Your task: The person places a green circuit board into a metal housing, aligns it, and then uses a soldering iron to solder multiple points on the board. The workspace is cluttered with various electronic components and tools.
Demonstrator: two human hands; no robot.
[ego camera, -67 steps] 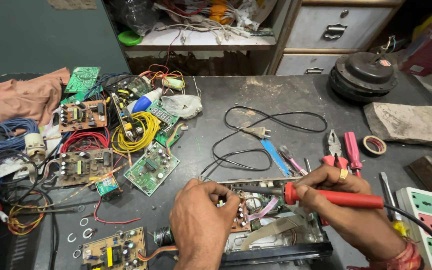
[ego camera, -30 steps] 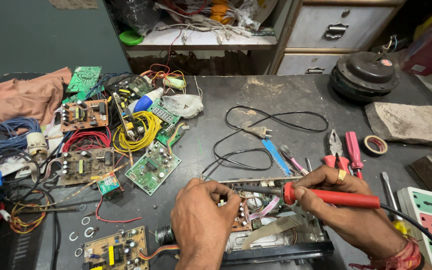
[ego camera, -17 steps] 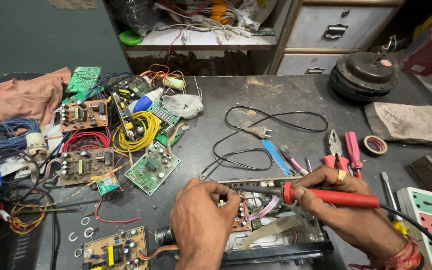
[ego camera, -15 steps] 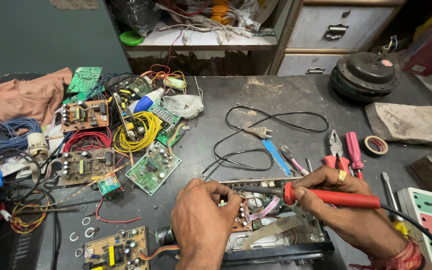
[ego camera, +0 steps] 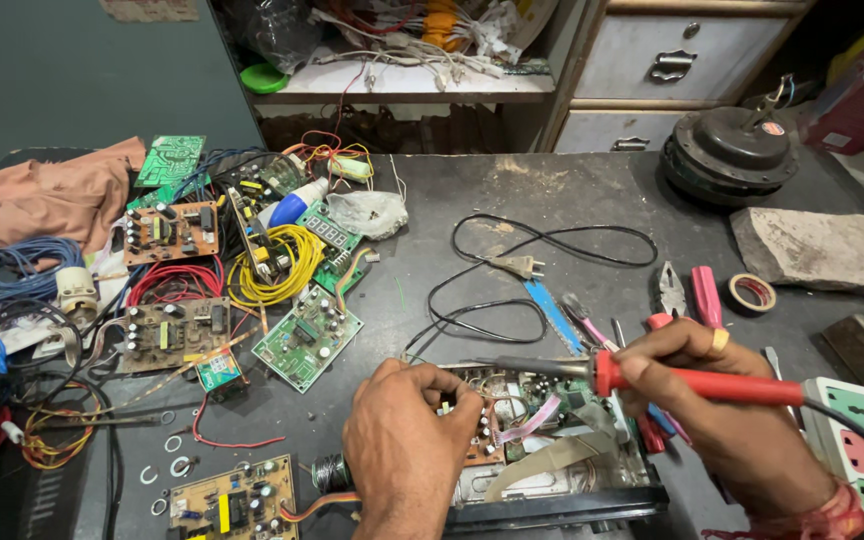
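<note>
An opened electronic device (ego camera: 552, 470) with its circuit board exposed lies at the near edge of the dark workbench. My left hand (ego camera: 407, 450) rests on the board's left part, fingers pinched together over small components; what they pinch is hidden. A red-handled soldering iron (ego camera: 692, 382) lies across the device, its metal tip pointing left toward my left fingers. My right hand (ego camera: 722, 420) grips that handle. The iron's black cord runs off to the right.
Several loose circuit boards (ego camera: 307, 338), coils of yellow wire (ego camera: 277, 262), red and blue wire crowd the left. A black plug cable (ego camera: 522, 265), pliers (ego camera: 670, 290), tape roll (ego camera: 752, 292) and power strip (ego camera: 857, 440) lie centre and right. A round motor (ego camera: 732, 150) stands at the back.
</note>
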